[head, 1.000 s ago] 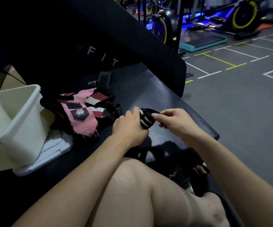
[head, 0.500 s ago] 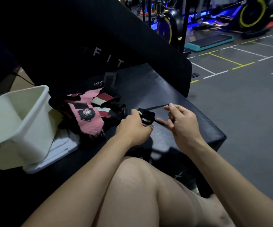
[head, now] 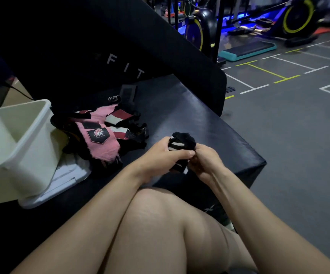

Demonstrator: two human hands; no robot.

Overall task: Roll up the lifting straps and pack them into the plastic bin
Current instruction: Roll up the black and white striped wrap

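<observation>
A black lifting strap with white stripes (head: 182,142) is bunched into a roll between both hands, above the black padded bench (head: 209,123). My left hand (head: 165,155) grips the roll from the left, thumb across its front. My right hand (head: 205,162) holds it from the right and below, fingers curled under. A pile of pink, red, white and black straps (head: 100,135) lies on the bench to the left. The white plastic bin (head: 21,147) leans tilted at the far left, its opening facing up and right; I see nothing inside it.
A white lid (head: 65,180) lies under the bin. A small striped strap (head: 114,98) and a flat black piece (head: 128,91) lie behind the pile. The bench backrest rises behind. My bare knee is below my hands. Grey gym floor with exercise bikes is to the right.
The right hand, which was pulling the strap's loose end out to the right, has come in against the roll. The strap is now bunched tight between both hands.
</observation>
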